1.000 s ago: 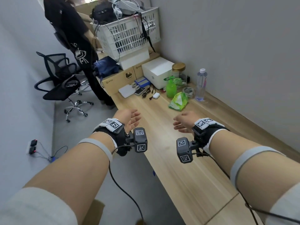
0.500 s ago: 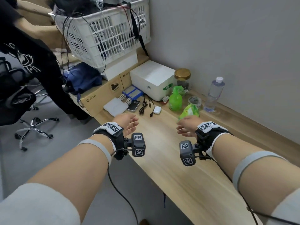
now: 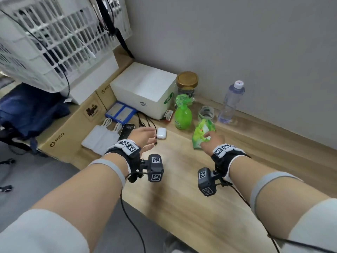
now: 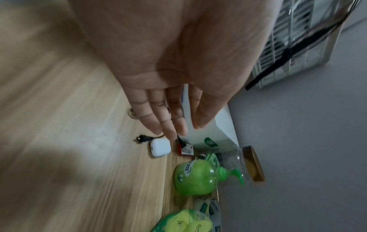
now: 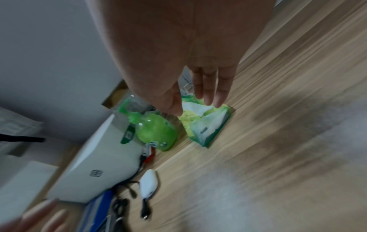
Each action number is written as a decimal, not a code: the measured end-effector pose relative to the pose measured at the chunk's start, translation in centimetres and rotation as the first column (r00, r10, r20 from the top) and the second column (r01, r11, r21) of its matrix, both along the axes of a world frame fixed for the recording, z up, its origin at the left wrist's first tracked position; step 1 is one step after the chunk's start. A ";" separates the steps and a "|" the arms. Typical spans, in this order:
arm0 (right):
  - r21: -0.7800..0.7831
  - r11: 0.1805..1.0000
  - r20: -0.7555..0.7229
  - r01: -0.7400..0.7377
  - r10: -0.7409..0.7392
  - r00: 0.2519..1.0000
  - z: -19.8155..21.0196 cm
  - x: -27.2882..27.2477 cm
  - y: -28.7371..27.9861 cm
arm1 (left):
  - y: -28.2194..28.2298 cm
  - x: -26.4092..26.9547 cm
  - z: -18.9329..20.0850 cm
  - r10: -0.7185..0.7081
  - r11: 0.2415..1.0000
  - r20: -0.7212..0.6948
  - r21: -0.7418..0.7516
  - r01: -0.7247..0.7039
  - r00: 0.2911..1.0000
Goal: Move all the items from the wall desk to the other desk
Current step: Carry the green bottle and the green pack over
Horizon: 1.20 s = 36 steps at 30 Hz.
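Along the wall desk [image 3: 182,198] I am reaching with both hands spread and holding nothing. My right hand [image 3: 212,138] is hovering at the green tissue pack [image 3: 201,133], probably soft, light and crinkly, best pinched across its middle. My left hand [image 3: 144,136] is nearing the white earbud case [image 3: 161,133], smooth and likely slippery. "PICO" is showing on the cardboard box [image 3: 60,141].

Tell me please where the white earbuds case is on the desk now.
In the head view the white earbuds case lies flat on the wooden desk, just beyond the left hand, with the green soap bottle to its right.
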State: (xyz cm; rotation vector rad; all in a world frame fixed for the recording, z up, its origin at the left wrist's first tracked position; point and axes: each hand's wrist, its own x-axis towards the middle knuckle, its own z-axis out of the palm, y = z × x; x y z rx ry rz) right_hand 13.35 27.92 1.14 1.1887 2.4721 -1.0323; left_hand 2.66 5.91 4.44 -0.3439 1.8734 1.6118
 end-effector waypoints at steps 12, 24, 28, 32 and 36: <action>0.074 0.950 0.220 -0.302 0.280 0.934 -6.4 -4.9 2.5 | 12.2 -8.4 -5.6 -0.441 0.883 -0.159 -0.252 0.395 0.884; 0.138 0.972 0.179 -0.191 0.165 0.970 -5.7 -2.2 1.3 | 15.5 -10.9 -8.6 -0.589 0.776 -0.349 -0.497 0.389 0.729; 0.124 0.990 0.180 -0.064 0.041 0.983 -5.3 -0.3 0.6 | 15.1 -10.5 -10.1 -0.719 0.653 -0.317 -0.613 0.445 0.619; 0.099 0.993 0.166 0.071 -0.087 0.982 -5.2 2.1 0.3 | 14.7 -8.3 -11.2 -0.722 0.678 -0.348 -0.532 0.508 0.598; 0.101 0.986 0.174 0.135 -0.151 0.973 -3.3 5.8 0.3 | 14.5 -5.5 -11.1 -0.717 0.695 -0.352 -0.430 0.577 0.601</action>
